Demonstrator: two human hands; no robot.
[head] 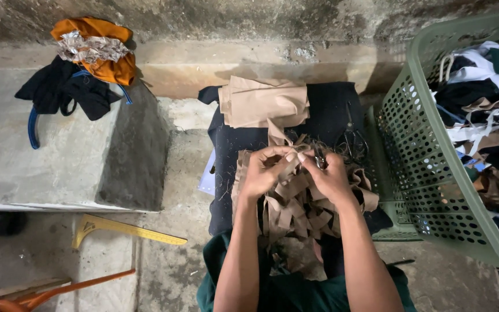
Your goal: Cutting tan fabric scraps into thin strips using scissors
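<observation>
My left hand (264,170) and my right hand (329,176) meet over a heap of tan fabric strips (298,211) that lies on a dark cloth (226,173) in front of me. Both hands pinch one tan strip (289,167) between their fingertips. My right hand also seems to hold a small dark metal tool, partly hidden. A stack of folded tan fabric (264,103) rests farther away on the same dark cloth. A pair of dark scissors (350,136) lies just beyond my right hand.
A green perforated laundry basket (428,167) full of mixed cloth scraps stands at the right. On the concrete slab (59,156) at the left lie dark garments (64,89) and an orange bundle (96,49). A yellow ruler (125,229) and an orange bar (59,290) lie on the floor.
</observation>
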